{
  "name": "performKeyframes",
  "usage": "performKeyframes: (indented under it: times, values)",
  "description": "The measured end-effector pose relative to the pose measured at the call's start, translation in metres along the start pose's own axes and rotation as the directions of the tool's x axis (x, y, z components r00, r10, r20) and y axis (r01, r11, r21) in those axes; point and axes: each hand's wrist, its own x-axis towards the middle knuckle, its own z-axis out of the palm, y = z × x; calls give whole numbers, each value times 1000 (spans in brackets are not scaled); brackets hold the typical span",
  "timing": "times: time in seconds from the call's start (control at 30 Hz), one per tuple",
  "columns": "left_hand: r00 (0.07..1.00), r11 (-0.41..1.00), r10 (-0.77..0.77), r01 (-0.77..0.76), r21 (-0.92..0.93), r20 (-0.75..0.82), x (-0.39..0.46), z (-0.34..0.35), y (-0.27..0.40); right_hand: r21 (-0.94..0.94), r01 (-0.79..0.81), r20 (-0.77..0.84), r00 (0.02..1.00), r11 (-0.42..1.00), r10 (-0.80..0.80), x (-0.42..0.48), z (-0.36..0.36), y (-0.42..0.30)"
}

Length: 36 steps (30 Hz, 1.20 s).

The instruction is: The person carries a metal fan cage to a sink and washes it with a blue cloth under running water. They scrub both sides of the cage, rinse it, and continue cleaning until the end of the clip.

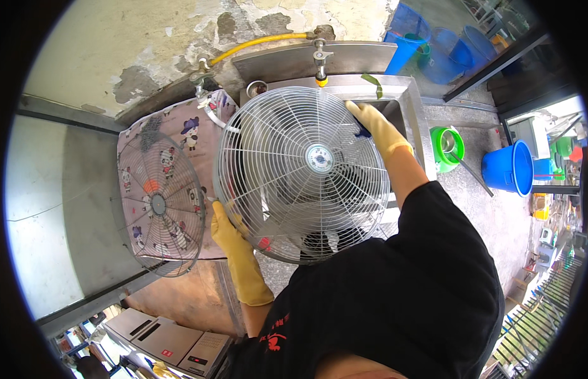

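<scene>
A round wire fan guard point(320, 158) with a round centre badge spans the stainless steel sink point(412, 102). My left hand point(237, 258), in a yellow rubber glove, grips its lower left rim. At the upper right rim is my gloved right hand point(377, 124), with a dark cloth point(363, 130) pressed under its fingers against the wires. Above the guard, a tap with a yellow collar point(321, 71) points down at its top edge. A second wire fan guard point(157, 205) lies left on a panda-print cloth point(208, 166), a grey mesh scourer point(151, 132) at its top.
A yellow hose point(258, 46) runs along the peeling wall to another tap point(200, 78). A small metal cup point(257, 88) and a green strip point(373, 84) lie on the sink's back edge. Right, a green bucket point(446, 158) and a blue tub point(508, 168) stand on the concrete floor.
</scene>
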Motion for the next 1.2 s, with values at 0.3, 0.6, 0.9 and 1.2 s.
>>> performKeyframes:
  times: [0.3,0.6,0.9,1.2]
  values:
    - [986,998,-51,58,-40,156,-6,-7,-8,886,-356,130,805,296,579,-179,30,103]
    - [988,993,-105,110,-41,116,-27,-42,-46,882,-394,189,798,259,572,-138,10,118]
    - [937,818,-262,89,568,230,27,-117,-30,739,-199,-80,923,644,377,-72,-21,77]
    - [923,890,-354,284,357,149,100,-25,-33,582,-434,64,867,688,494,-137,-7,128]
